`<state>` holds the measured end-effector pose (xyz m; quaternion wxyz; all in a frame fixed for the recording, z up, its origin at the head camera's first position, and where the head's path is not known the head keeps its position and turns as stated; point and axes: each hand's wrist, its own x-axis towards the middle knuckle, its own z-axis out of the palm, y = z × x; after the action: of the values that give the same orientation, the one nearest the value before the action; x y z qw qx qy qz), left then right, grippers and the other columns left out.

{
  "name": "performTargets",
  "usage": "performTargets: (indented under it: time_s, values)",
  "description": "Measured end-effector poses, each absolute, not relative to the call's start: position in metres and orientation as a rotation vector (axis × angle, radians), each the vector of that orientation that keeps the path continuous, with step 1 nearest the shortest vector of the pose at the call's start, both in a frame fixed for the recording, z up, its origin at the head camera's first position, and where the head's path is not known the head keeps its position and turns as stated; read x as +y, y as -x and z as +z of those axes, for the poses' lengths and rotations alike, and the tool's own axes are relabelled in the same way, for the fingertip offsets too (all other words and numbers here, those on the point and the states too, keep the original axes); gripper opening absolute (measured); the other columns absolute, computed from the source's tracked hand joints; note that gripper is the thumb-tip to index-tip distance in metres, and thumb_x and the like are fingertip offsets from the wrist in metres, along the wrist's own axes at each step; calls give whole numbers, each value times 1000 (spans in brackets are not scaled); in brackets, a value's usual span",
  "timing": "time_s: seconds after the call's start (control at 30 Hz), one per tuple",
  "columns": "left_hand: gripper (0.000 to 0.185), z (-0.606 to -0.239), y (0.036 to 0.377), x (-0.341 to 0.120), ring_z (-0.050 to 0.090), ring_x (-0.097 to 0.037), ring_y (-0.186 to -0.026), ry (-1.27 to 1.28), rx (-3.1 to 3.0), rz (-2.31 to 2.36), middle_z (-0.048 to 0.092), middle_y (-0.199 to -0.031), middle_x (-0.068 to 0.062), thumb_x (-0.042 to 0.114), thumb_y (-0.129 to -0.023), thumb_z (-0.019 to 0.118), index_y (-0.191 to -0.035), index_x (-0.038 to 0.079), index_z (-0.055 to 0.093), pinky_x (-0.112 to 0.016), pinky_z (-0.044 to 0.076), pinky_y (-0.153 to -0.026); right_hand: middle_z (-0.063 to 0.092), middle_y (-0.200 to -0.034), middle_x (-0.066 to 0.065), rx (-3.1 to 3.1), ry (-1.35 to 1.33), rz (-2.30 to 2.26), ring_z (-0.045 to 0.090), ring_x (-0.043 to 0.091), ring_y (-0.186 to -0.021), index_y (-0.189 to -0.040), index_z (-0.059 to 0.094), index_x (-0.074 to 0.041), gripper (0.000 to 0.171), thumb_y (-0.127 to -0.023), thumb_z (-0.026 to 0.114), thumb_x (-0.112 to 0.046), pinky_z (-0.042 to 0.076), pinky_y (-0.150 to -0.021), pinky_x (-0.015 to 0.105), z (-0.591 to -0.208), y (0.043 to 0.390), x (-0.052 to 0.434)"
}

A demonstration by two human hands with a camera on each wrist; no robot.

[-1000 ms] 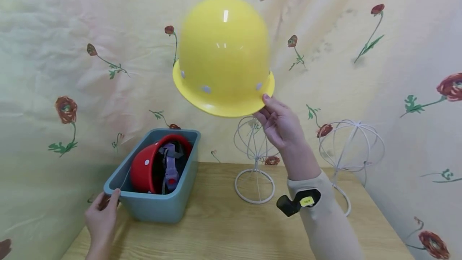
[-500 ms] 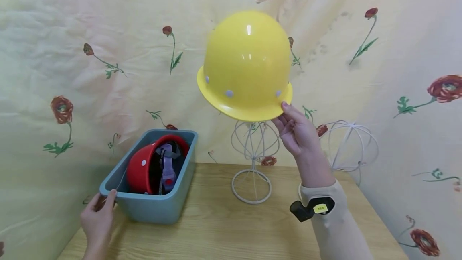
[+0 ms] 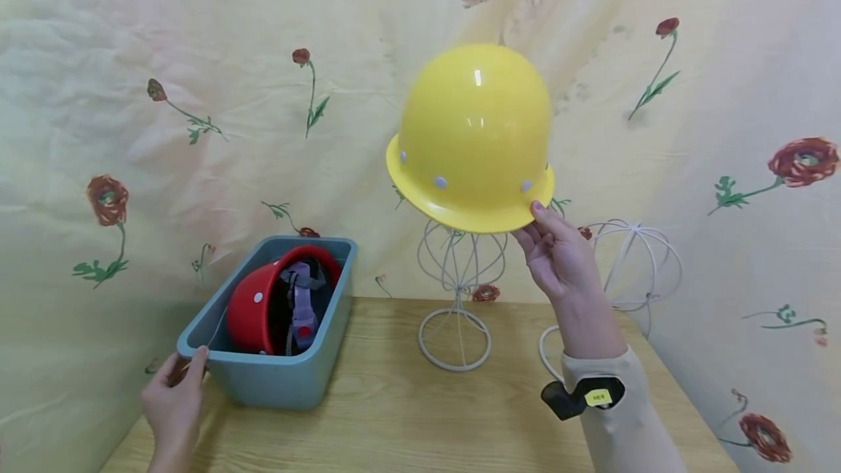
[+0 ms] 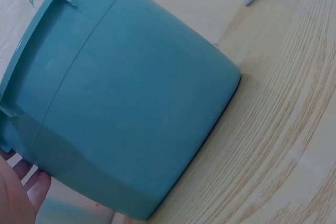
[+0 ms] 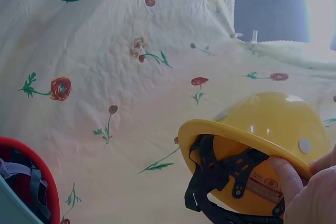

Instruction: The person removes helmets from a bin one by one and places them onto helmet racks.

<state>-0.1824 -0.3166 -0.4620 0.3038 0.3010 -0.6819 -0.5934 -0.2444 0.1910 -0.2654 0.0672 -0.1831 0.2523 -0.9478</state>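
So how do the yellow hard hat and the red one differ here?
The yellow hard hat is held dome-up by its brim in the right hand, above a wire stand; the red hard hat lies tipped on its side in the blue bin, its straps showing. Both are glossy, with pale rivets.

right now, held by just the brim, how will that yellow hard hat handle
The glossy yellow plastic hard hat probably stays stiff, since its brim shows no flex. It looks light, as the right hand alone carries it. The shiny shell may slip; the round dome would likely rock.

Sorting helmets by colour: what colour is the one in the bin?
Red helmet, in the head view.
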Motion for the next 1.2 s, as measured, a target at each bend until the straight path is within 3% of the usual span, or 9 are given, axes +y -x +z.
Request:
performTargets:
  time_s: [0.5, 0.7, 1.2]
  values:
    - [57, -462, 182, -315, 54, 16, -69, -756, -1714, -1642, 58, -70, 40, 32, -86, 77, -132, 2, 62, 0, 47, -55, 69, -125, 11, 796, 504, -2872, 70, 23, -114, -134, 56, -7, 33, -102, 51, -3, 59, -96, 29, -283, 240, 196]
    - [57, -463, 183, -316, 52, 15, -71, -782, -1764, -1579, 54, -69, 43, 36, -87, 75, -133, 5, 63, 1, 46, -55, 68, -126, 10, 812, 493, -2869, 70, 23, -115, -136, 55, -8, 35, -102, 52, -4, 58, -96, 28, -287, 238, 195]
    - [60, -459, 182, -314, 56, 16, -66, -757, -1675, -1703, 59, -67, 38, 31, -86, 77, -135, 0, 59, 0, 49, -55, 73, -119, 7, 919, 476, -2874, 73, 19, -108, -127, 64, -9, 28, -102, 51, -6, 59, -94, 27, -307, 232, 192]
